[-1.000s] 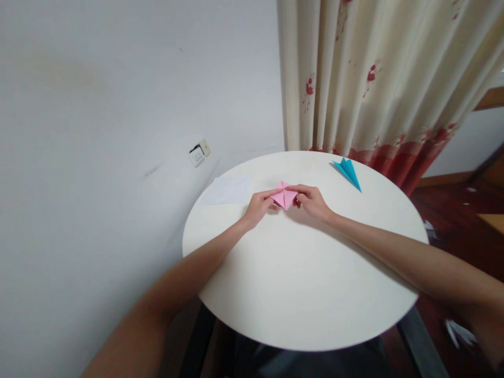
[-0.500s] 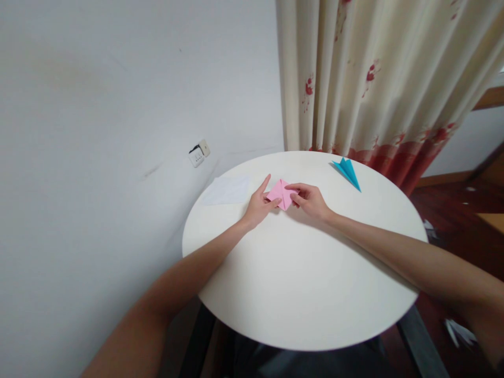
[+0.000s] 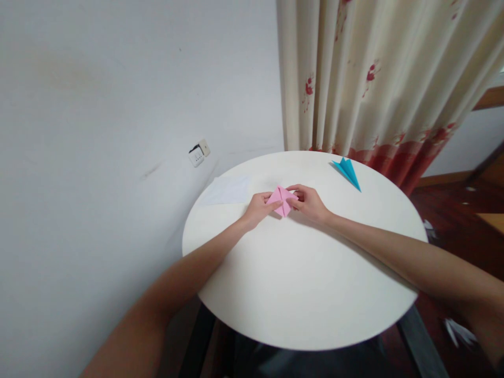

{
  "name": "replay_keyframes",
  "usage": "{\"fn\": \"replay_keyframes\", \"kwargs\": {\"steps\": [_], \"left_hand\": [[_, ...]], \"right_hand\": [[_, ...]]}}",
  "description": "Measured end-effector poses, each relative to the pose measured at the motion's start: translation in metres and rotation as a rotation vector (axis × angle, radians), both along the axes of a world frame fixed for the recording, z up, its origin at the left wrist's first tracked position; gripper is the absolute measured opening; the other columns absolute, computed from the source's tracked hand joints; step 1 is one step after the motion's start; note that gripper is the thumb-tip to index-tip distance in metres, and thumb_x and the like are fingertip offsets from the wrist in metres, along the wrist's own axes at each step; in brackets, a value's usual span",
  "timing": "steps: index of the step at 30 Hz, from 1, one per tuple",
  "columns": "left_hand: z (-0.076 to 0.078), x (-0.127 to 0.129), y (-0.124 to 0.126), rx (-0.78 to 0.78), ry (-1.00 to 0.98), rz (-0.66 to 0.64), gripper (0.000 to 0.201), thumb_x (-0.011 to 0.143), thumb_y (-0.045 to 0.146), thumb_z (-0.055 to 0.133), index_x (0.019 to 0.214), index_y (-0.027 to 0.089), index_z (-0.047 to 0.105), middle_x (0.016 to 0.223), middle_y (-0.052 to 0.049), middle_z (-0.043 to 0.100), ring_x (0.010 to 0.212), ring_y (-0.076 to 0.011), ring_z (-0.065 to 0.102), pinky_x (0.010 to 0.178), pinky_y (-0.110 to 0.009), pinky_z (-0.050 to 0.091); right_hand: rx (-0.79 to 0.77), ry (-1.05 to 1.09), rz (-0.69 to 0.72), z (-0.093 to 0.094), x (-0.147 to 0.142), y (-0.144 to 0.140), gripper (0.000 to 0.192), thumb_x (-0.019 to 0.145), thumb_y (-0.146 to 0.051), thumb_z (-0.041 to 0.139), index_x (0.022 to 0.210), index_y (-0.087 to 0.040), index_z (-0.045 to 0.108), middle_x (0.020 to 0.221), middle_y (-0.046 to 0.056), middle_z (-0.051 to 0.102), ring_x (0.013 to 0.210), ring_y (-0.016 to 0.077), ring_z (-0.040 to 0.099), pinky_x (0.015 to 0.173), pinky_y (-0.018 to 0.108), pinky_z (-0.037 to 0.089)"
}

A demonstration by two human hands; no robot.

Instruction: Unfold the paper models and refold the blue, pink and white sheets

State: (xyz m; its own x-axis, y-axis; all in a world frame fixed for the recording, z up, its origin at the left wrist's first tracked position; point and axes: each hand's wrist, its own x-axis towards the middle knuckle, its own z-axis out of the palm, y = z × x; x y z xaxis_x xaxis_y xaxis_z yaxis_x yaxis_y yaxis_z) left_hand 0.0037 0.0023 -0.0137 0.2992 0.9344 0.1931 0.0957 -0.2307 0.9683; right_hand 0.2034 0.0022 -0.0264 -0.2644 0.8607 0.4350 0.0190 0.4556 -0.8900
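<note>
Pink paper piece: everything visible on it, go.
The pink paper is folded into a small diamond, matte-looking, with one corner pointing away from the person and one toward them. A dark seam or crease runs between those corners. The left hand grips its left side, thumb on top; the right hand grips its right side. It sits over the white table; whether it touches the top is unclear.

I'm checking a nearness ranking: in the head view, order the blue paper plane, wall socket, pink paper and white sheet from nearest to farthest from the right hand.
1. Pink paper, held in the right hand.
2. Blue paper plane, to the hand's right, farther back.
3. White sheet, to the left.
4. Wall socket, farthest left, higher.
</note>
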Motion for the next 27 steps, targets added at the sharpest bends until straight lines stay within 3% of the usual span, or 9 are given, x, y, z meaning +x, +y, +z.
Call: {"fn": "replay_keyframes", "kwargs": {"steps": [4, 19, 22, 24, 27], "left_hand": [[0.0002, -0.0003, -0.0011, 0.008, 0.061, -0.005, 0.057, 0.069, 0.057, 0.085, 0.093, 0.006, 0.079, 0.078, -0.008, 0.073, 0.068, -0.0182, 0.063, 0.062, -0.029, 0.049], [0.0025, 0.0028, -0.005, -0.008, 0.106, -0.034, 0.057, 0.071, 0.065, 0.08, 0.077, 0.008, 0.078, 0.069, -0.008, 0.069, 0.06, -0.016, 0.057, 0.052, -0.027, 0.043], [0.0021, 0.003, -0.0034, 0.037, 0.094, 0.027, 0.058, 0.072, 0.066, 0.077, 0.079, 0.008, 0.078, 0.067, -0.007, 0.067, 0.059, -0.0155, 0.056, 0.05, -0.026, 0.042], [0.0027, 0.0025, -0.003, 0.066, 0.082, 0.074, 0.057, 0.073, 0.066, 0.076, 0.078, 0.008, 0.077, 0.066, -0.006, 0.066, 0.059, -0.015, 0.055, 0.05, -0.027, 0.042], [0.0039, 0.0017, -0.0032, 0.085, 0.049, 0.137, 0.055, 0.074, 0.064, 0.077, 0.073, 0.009, 0.075, 0.066, -0.005, 0.065, 0.058, -0.0144, 0.054, 0.05, -0.026, 0.042]], "right_hand": [[-0.017, -0.009, 0.036, -0.0008, 0.0005, -0.001, 0.027, 0.082, -0.039, 0.068, 0.09, -0.013, 0.066, 0.066, 0.0, 0.061, 0.059, 0.0127, 0.052, 0.054, 0.025, 0.037], [-0.005, -0.089, 0.029, -0.0045, 0.0003, 0.0013, 0.042, 0.085, -0.057, 0.067, 0.073, -0.017, 0.063, 0.06, -0.001, 0.056, 0.055, 0.0113, 0.045, 0.05, 0.025, 0.032], [-0.01, -0.065, 0.026, -0.0019, -0.0006, -0.0007, 0.039, 0.084, -0.054, 0.068, 0.078, -0.016, 0.064, 0.064, 0.0, 0.06, 0.056, 0.0119, 0.05, 0.051, 0.024, 0.034], [-0.053, -0.055, 0.036, -0.001, -0.0013, -0.0023, 0.036, 0.082, -0.05, 0.072, 0.09, -0.016, 0.065, 0.067, 0.001, 0.065, 0.058, 0.0131, 0.055, 0.052, 0.023, 0.038], [-0.18, -0.065, 0.085, -0.0004, -0.0026, -0.0051, 0.046, 0.076, -0.043, 0.078, 0.11, -0.016, 0.062, 0.069, 0.001, 0.069, 0.055, 0.0135, 0.057, 0.048, 0.022, 0.037]]}}
